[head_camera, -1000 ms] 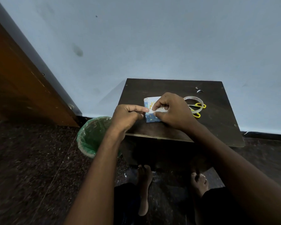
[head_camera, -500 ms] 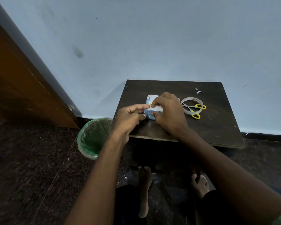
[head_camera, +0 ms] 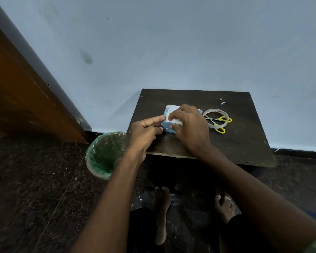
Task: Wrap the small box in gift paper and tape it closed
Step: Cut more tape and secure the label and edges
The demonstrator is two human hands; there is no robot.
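Note:
A small box [head_camera: 169, 110] half covered in blue patterned gift paper lies on the dark wooden table [head_camera: 241, 139]. My right hand [head_camera: 191, 127] rests over the box, its fingers pressing the paper down on top and its thumb against the near side. My left hand [head_camera: 144, 132] pinches the paper at the box's left end with forefinger and thumb. Most of the box is hidden under my right hand. A roll of clear tape [head_camera: 216, 118] lies just right of the box.
Yellow-handled scissors [head_camera: 219, 123] lie across the tape roll. Small paper scraps [head_camera: 224, 103] sit near the table's back edge. A green-lined waste bin [head_camera: 104, 154] stands on the floor left of the table. My bare feet [head_camera: 162, 207] are under the table's front edge.
The box has been turned and shifted slightly away from me. My right hand has moved over its top, and my left fingers have closed in on the left end.

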